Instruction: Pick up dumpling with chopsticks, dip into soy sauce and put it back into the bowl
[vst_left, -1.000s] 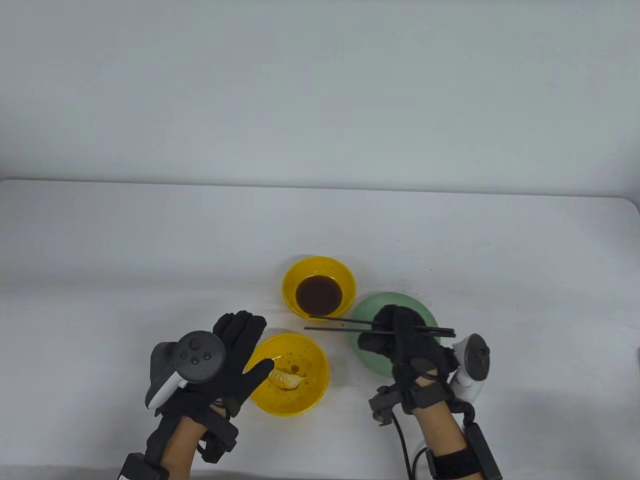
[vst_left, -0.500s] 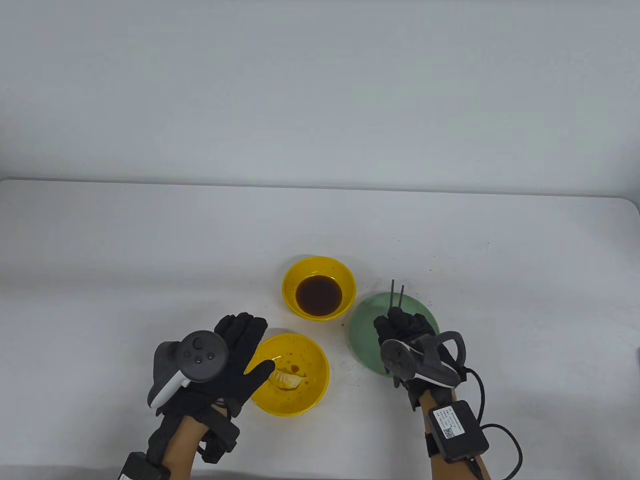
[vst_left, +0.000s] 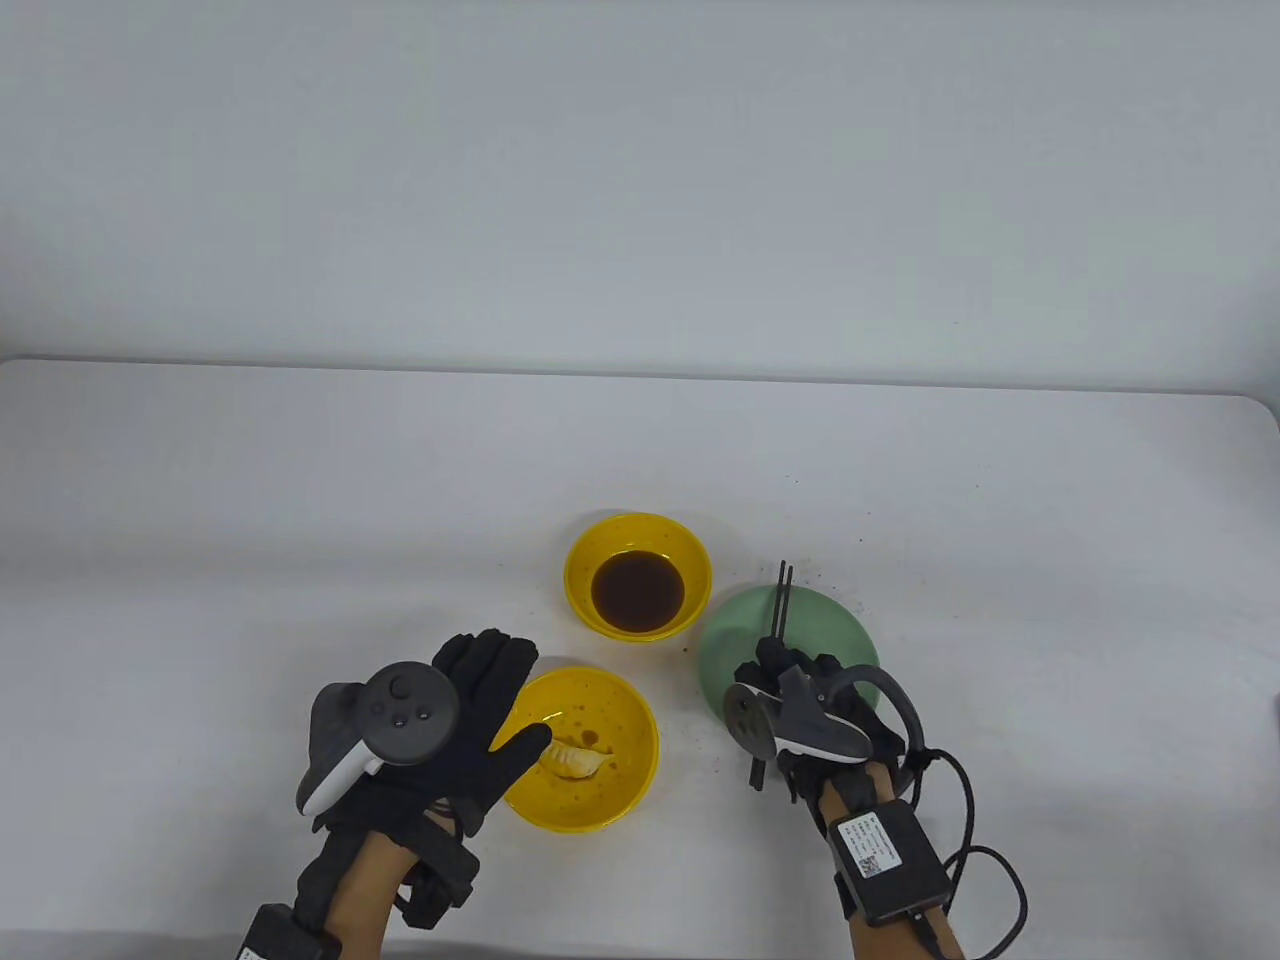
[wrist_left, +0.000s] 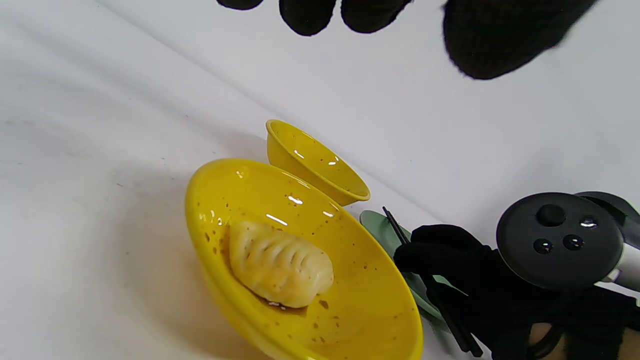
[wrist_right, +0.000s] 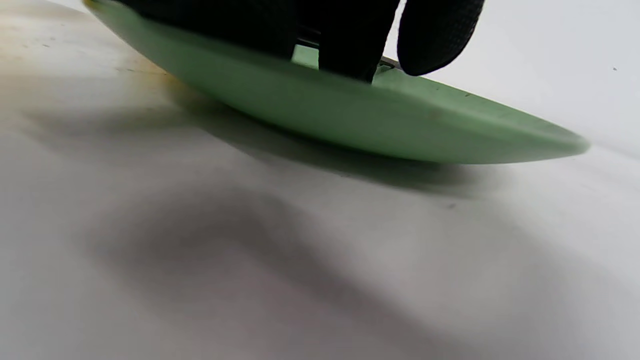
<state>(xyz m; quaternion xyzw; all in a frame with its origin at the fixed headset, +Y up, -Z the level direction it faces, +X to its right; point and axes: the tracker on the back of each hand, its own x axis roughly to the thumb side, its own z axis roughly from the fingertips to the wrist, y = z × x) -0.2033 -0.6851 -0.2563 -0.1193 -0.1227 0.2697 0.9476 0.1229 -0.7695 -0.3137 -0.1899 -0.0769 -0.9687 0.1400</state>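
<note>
Dumpling (wrist_left: 280, 264) lies in the near yellow bowl (vst_left: 640, 745), on the bowl floor towards the left side, in a thin brown puddle; pleated ridge faces up in the left wrist view. Not yet lifted.

Right hand (vst_left: 815, 715): fingers curled round the chopsticks (vst_left: 780, 600), the two sticks lying side by side and close together. Tips point away from the person over the green plate (vst_left: 730, 640); butt ends stick out below the hand on the near side. Whether the sticks rest on the plate or sit just above it cannot be told. The right wrist view shows only dark fingers at the plate rim.

Left hand (vst_left: 470, 715): fingers straight and spread, holding nothing, palm beside the left rim of the near bowl, thumb reaching over the rim near the dumpling. Contact with the bowl cannot be confirmed.

Soy sauce (vst_left: 637, 590) sits in the far yellow bowl (vst_left: 690, 555), just beyond the near bowl and beside the plate.

Handling judgement: the dumpling looks soft, light, wet-skinned, so probably slippery and easy to tear. Best purchase is likely across the plump middle, one stick either side below the pleats, with gentle pressure. Pinching the thin pleated edge risks ripping it. The left hand is well placed to steady the bowl.
</note>
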